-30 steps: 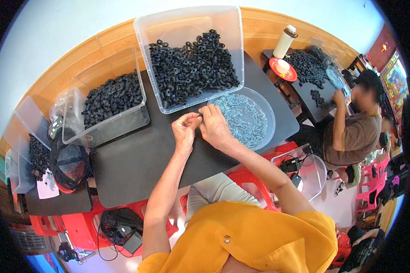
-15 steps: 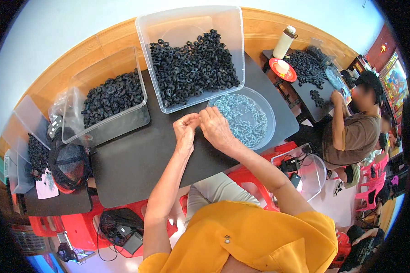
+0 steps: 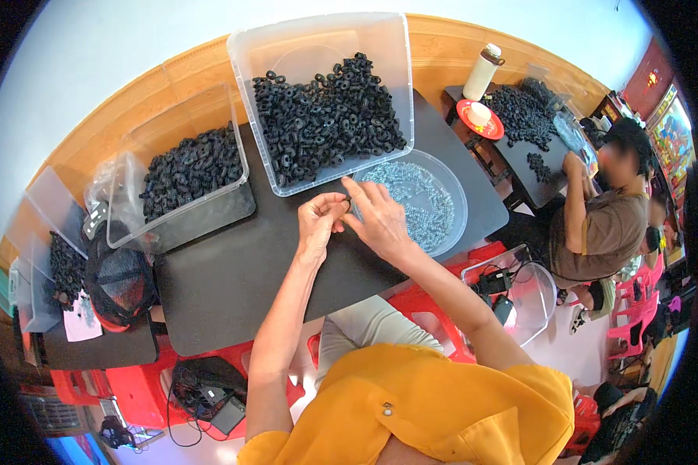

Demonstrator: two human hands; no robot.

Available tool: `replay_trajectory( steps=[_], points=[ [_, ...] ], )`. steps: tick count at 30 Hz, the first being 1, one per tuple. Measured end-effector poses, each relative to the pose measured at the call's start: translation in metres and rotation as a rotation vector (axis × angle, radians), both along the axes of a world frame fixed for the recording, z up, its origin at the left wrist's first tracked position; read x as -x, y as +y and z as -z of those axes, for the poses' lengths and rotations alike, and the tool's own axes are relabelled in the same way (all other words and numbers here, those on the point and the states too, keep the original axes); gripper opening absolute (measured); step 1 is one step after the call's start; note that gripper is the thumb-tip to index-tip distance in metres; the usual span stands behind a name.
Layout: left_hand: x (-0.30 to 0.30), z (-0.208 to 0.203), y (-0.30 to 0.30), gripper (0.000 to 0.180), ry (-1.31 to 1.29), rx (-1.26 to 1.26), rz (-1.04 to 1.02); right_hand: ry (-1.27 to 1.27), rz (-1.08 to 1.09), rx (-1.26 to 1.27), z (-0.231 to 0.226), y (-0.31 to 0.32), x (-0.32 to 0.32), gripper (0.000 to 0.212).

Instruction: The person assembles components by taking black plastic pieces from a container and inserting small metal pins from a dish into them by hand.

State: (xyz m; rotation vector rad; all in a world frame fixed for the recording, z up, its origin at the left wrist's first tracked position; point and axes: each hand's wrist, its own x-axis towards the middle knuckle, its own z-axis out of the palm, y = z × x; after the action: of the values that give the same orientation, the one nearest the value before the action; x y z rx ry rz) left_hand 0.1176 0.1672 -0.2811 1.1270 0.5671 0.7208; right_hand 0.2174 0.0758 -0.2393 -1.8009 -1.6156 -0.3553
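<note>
Over the dark table, in front of the big clear bin (image 3: 244,101) of black parts, my two hands are close together. My left hand (image 3: 318,225) is closed in a pinch on a small black part (image 3: 347,202), partly hidden by the fingertips. My right hand (image 3: 381,223) lies just to the right, its index finger stretched out and its thumb apart from it, near that part. I see nothing held in it. Below and beside this hand is a round clear tray (image 3: 459,225) with many small silvery metal pieces (image 3: 419,198), which look like springs.
A second clear bin (image 3: 244,167) of black parts (image 3: 194,167) stands to the left, beside a dark mesh-covered object (image 3: 116,275). At right, a co-worker (image 3: 601,225) sits at another table with black parts, a bottle (image 3: 482,74) and a red plate (image 3: 473,128). Red stools (image 3: 136,391) stand below the table.
My right hand has drawn slightly back and its fingers have spread away from the left fingertips. The small black part now shows between the hands. Left hand stays nearly in place.
</note>
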Motion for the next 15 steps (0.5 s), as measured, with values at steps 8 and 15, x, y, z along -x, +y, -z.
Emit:
replay_trajectory(
  steps=[8, 15],
  points=[
    [0.039, -0.083, 0.018, 0.016, -0.130, -0.317, -0.444, 0.047, 0.208, -0.002, 0.010, -0.049, -0.054, 0.018],
    [0.126, -0.103, 0.108, 0.028, 0.144, -0.708, -0.989, 0.061, 0.358, 0.016, 0.015, -0.073, -0.090, 0.014]
  ],
)
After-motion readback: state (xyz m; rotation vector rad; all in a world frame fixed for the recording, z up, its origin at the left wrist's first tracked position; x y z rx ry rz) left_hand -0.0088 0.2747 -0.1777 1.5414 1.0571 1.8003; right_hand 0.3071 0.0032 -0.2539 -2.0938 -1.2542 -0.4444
